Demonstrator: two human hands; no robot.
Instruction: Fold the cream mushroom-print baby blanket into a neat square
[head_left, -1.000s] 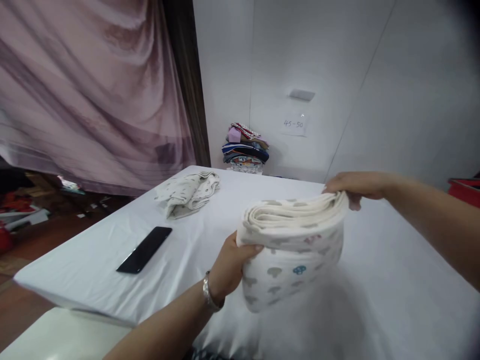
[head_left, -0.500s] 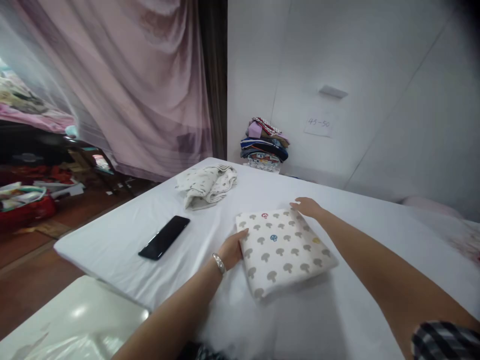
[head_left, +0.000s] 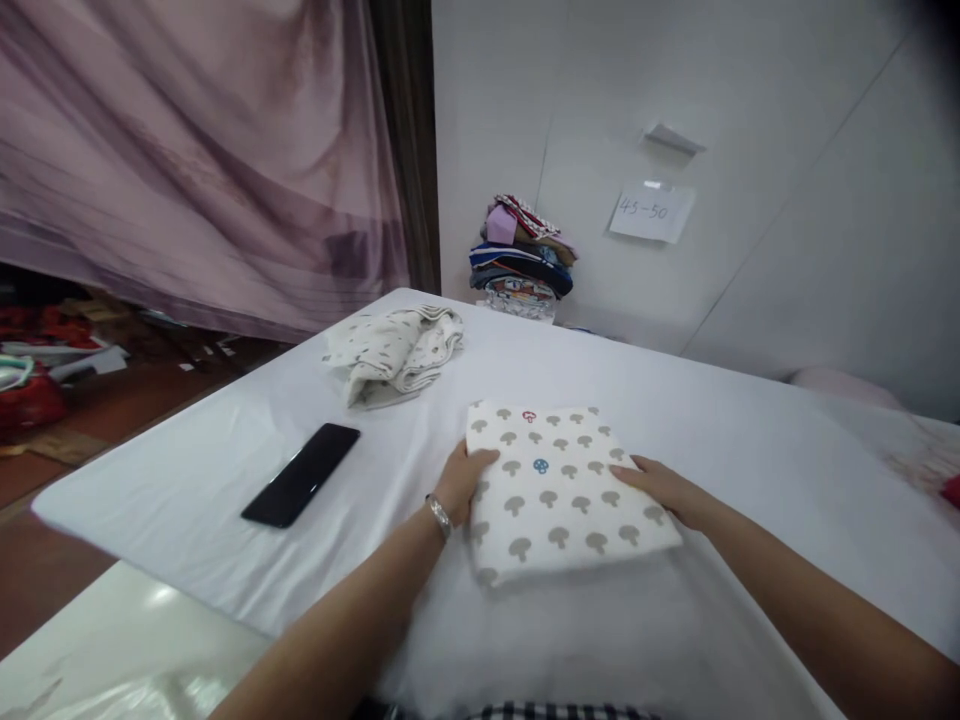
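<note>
A folded white cloth with a mushroom print (head_left: 559,490) lies flat on the white-covered table (head_left: 735,440). My left hand (head_left: 461,482), a bracelet on its wrist, grips the cloth's left edge with the thumb on top. My right hand (head_left: 664,490) rests flat on the cloth's right side, fingers stretched out.
A black phone (head_left: 301,487) lies to the left on the table. A crumpled patterned cloth (head_left: 394,352) sits further back. A stack of folded clothes (head_left: 521,260) stands against the wall under a paper note (head_left: 651,212). A pink curtain (head_left: 195,160) hangs at the left.
The folded cloth, held up in both hands a second ago, now lies flat on the table. My right hand slid from its far corner to its right side.
</note>
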